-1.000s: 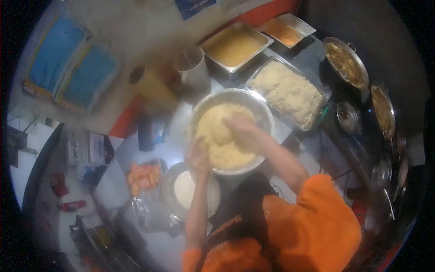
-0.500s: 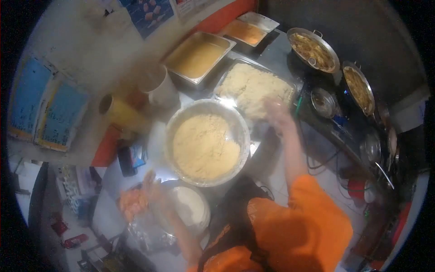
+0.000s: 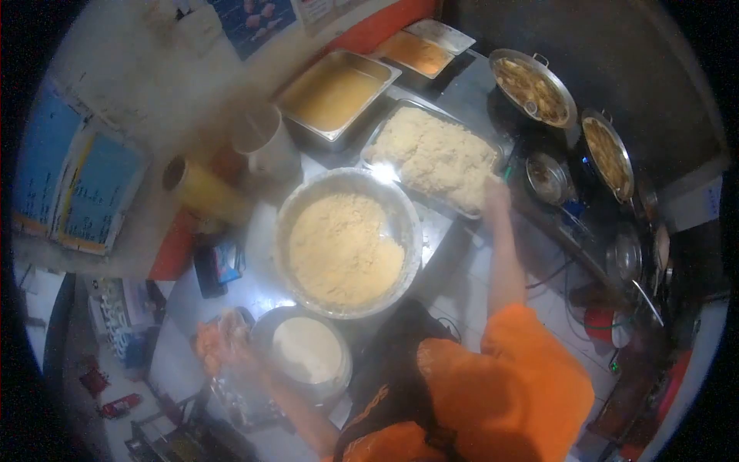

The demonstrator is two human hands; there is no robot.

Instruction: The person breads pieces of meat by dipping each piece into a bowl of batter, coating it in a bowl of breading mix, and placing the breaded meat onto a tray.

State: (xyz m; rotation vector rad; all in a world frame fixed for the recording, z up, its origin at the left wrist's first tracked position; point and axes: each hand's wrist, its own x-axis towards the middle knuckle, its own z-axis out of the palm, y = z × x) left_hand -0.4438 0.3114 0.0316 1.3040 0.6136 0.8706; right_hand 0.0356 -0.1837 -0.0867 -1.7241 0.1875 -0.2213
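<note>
My right hand (image 3: 497, 195) is at the right end of a metal tray (image 3: 471, 213) heaped with pale, crumbly coating, its fingers closed around the rim. Beside the raw meat pieces (image 3: 209, 345), my left hand (image 3: 245, 356) is smeared by motion, so its fingers are unclear. A large metal bowl (image 3: 416, 242) of yellowish flour-like powder (image 3: 346, 250) stands between the hands. Close to the left forearm sits a round container (image 3: 339, 385) with a smooth, whitish top (image 3: 308, 350). A clear plastic bag (image 3: 239, 396) lies below the meat.
Behind the bowl stand a deep pan of yellowish liquid (image 3: 335, 91), a white pitcher (image 3: 273, 150) and a yellow cylinder (image 3: 204, 189). Two woks of frying food (image 3: 535, 88) (image 3: 608, 154) line the right, with a strainer (image 3: 548, 177) nearby. A dark phone-like object (image 3: 209, 269) lies at left.
My right hand has moved from the coating to the tray's right rim. My left hand has shifted down and left, from above the whitish-topped container towards the meat.
</note>
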